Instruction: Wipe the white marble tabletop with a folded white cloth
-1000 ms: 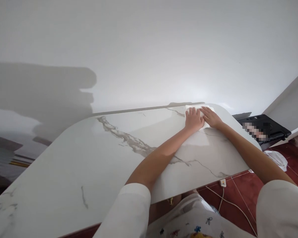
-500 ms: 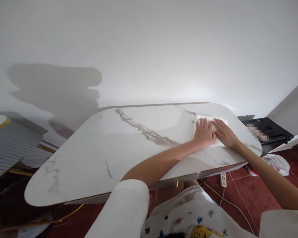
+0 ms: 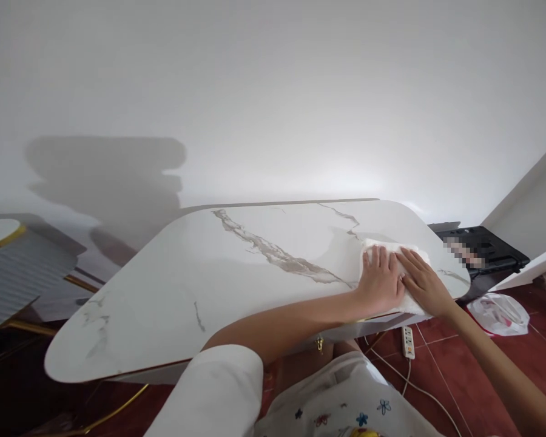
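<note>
Pale wall (image 3: 273, 91) fills the upper view; red tiled floor (image 3: 464, 370) lies below right. White marbled bench (image 3: 159, 297) stands along the wall, its corners rounded. Room for sideways travel: the veined top stretches from the hands to the far left end; a shorter stretch runs right to the other end, and a strip lies behind, toward the wall. Ribbed cabinet (image 3: 22, 282) at far left, apart from the bench. Black case (image 3: 498, 252) just beyond the right end; plastic bag (image 3: 500, 314) on the floor, lower right.

White cloth (image 3: 410, 303) lies on the right part of the bench, at the front edge; cannot tell whether it overhangs. Left hand (image 3: 380, 280) presses flat on it, palm down, fingers extended with narrow gaps. Right hand (image 3: 425, 284) rests likewise on the cloth's right side, fingers straight, close together, angled toward the left hand.

Power strip (image 3: 408, 342) on the floor, below the front edge. Small brass fitting (image 3: 319, 345) on the bench front.
</note>
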### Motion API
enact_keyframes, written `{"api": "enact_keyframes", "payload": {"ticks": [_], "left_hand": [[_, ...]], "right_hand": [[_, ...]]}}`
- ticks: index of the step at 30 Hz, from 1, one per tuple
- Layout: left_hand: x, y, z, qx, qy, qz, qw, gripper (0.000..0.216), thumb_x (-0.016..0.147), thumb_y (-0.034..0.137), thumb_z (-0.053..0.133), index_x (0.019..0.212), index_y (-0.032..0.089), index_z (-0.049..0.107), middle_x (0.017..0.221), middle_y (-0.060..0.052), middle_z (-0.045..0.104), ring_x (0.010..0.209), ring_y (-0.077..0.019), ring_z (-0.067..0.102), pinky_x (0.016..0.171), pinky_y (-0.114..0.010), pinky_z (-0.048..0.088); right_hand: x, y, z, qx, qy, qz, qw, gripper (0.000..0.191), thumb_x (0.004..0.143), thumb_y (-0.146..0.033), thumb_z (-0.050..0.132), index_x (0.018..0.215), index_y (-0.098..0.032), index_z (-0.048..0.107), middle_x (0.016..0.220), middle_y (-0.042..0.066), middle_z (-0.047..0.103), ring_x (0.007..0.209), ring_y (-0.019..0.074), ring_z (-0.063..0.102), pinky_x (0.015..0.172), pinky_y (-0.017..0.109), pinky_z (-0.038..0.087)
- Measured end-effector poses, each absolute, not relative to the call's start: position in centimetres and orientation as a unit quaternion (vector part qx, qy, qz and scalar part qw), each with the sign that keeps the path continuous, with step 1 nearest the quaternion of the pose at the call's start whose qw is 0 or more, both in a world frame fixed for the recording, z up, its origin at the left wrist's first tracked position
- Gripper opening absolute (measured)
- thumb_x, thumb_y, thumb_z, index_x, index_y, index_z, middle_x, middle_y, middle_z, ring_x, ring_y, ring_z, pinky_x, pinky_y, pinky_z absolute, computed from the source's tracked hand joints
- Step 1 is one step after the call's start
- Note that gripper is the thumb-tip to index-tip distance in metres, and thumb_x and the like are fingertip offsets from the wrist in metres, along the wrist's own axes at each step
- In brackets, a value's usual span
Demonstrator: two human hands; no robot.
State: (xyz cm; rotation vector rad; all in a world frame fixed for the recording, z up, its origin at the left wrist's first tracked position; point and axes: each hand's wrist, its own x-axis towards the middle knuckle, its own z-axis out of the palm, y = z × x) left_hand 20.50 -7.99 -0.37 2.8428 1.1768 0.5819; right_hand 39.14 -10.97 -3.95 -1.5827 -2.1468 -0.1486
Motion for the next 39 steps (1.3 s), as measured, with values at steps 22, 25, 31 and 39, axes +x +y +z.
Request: {"api": "enact_keyframes", "payload": {"ticks": [22, 25, 31, 39], "left_hand": [[26.9, 3.5, 0.4, 0.901, 0.387, 0.19, 0.04, 0.055, 0.097, 0.034, 0.034, 0.143, 0.005, 0.043, 0.154, -0.021, 0.038, 0.145, -0.0349, 0.028, 0.116, -0.053, 0.026], [27.4, 6.3, 0.2, 0.894, 0.398, 0.204, 0.031, 0.052, 0.096, 0.034, 0.036, 0.14, 0.008, 0.046, 0.151, -0.019, 0.041, 0.144, -0.0328, 0.03, 0.116, -0.051, 0.026], [28.0, 10.9, 0.2, 0.886, 0.418, 0.198, 0.03, 0.051, 0.097, 0.034, 0.034, 0.141, 0.012, 0.046, 0.153, -0.015, 0.041, 0.144, -0.0302, 0.03, 0.118, -0.05, 0.025], [27.5, 14.7, 0.1, 0.877, 0.432, 0.206, 0.035, 0.049, 0.097, 0.033, 0.034, 0.141, 0.016, 0.046, 0.153, -0.012, 0.043, 0.144, -0.0276, 0.03, 0.118, -0.048, 0.024]], "right_hand": [[46.2, 2.4, -3.5, -0.613, -0.754, -0.048, 0.23, 0.051, 0.096, -0.037, 0.034, 0.142, -0.023, 0.051, 0.152, 0.008, 0.048, 0.145, 0.0294, 0.036, 0.119, 0.057, 0.033], [46.3, 5.5, -3.4, -0.618, -0.75, -0.04, 0.232, 0.051, 0.096, -0.036, 0.033, 0.14, -0.021, 0.053, 0.151, 0.01, 0.049, 0.144, 0.0293, 0.038, 0.119, 0.055, 0.032], [46.0, 10.4, -2.9, -0.627, -0.74, -0.035, 0.238, 0.049, 0.096, -0.037, 0.036, 0.139, -0.025, 0.053, 0.149, 0.007, 0.051, 0.143, 0.0284, 0.04, 0.118, 0.053, 0.034], [44.8, 14.6, -2.7, -0.657, -0.726, -0.048, 0.2, 0.05, 0.096, -0.031, 0.034, 0.142, -0.019, 0.051, 0.152, 0.009, 0.048, 0.144, 0.0263, 0.037, 0.12, 0.049, 0.032]]}}
